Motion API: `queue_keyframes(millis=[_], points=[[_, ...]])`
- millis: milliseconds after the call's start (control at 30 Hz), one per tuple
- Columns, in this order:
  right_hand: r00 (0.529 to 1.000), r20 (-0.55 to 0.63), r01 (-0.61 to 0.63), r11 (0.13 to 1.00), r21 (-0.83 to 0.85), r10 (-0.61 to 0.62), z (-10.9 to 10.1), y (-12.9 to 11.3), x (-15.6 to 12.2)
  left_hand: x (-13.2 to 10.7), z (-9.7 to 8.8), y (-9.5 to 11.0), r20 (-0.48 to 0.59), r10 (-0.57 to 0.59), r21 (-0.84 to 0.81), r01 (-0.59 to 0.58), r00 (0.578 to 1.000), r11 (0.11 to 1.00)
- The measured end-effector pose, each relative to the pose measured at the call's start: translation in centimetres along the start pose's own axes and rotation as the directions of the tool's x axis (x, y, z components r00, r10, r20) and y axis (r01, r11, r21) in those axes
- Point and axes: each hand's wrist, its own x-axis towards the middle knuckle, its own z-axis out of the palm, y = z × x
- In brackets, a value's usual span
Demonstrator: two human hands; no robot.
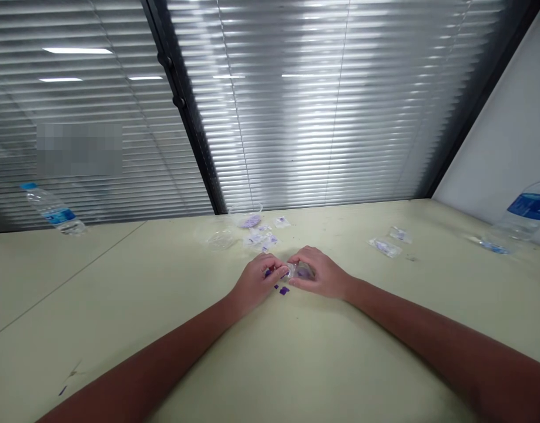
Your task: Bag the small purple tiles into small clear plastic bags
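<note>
Near the middle of the table, my right hand (320, 273) curls its fingers round a small clear plastic container (302, 271) with something purple showing through it. My left hand (261, 277) is closed beside it, thumb and fingers together at the container's left side. Dark purple bits show among the left fingers, but exactly what they grip is hidden. Just below the hands, small dark purple pieces (284, 290) lie loose on the table.
Beyond my hands are small bags with purple bits (261, 238), a clear tub (245, 217) and a clear lid (222, 239). More clear packets (385, 247) lie right. Water bottles stand at left (53, 210) and right (527, 208). Blinds (318, 117) rise behind the table (331, 364).
</note>
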Motion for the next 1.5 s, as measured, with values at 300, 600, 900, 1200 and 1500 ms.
queue_keyframes(millis=[300,600,900,1200,1500], points=[[1.0,-0.002,-0.003,1.0,-0.001,0.003,-0.1,0.0,-0.1,-0.3,-0.2,-0.3,0.026,-0.082,-0.069,0.083,0.996,0.994],[1.0,0.003,-0.024,1.0,0.008,0.024,-0.3,-0.3,0.0,-0.4,-2.1,-1.1,0.021,0.0,-0.165,0.004,1.0,0.986],[1.0,-0.021,-0.022,1.0,-0.004,0.022,0.0,-0.1,0.0,0.3,-3.8,-3.5,0.141,0.317,0.325,-0.346,0.938,0.88],[1.0,-0.012,-0.007,1.0,-0.009,0.007,-0.1,-0.1,0.0,0.2,-3.6,-3.2,0.206,0.28,0.351,-0.338,0.938,0.874],[1.0,-0.014,-0.023,1.0,-0.005,0.023,-0.1,-0.1,-0.1,0.2,-3.5,-3.0,0.216,0.266,0.347,-0.329,0.939,0.878]])
